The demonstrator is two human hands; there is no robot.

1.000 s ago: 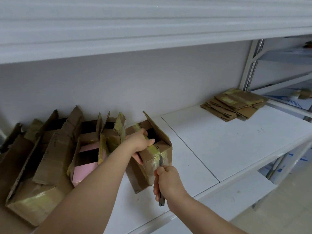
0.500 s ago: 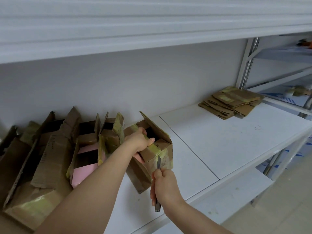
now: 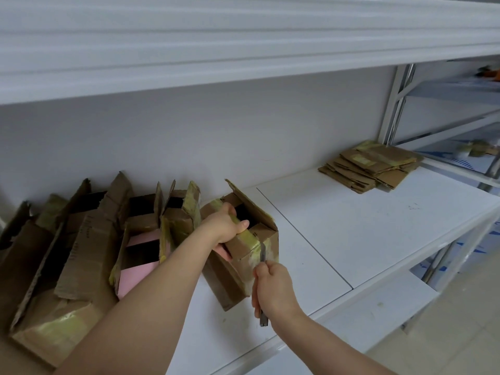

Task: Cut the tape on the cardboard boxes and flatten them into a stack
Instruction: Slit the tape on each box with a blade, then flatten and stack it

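A small brown cardboard box [image 3: 238, 269] with yellowish tape stands tilted on the white shelf [image 3: 338, 228], its top flaps open. My left hand [image 3: 226, 226] grips the box's top edge, thumb over the taped rim. My right hand [image 3: 273, 290] holds a slim utility knife [image 3: 262, 255], its blade against the taped front corner of the box. A stack of flattened boxes [image 3: 370, 167] lies at the far right of the shelf.
Several opened, taped cardboard boxes [image 3: 81, 253] crowd the left end of the shelf, one with a pink sheet [image 3: 135, 277] inside. Another white shelf [image 3: 243, 50] runs overhead. A lower shelf [image 3: 365, 315] and the floor show at the right.
My right hand and the knife have shifted slightly down along the box's taped corner. My left hand keeps its grip on the box's top edge.
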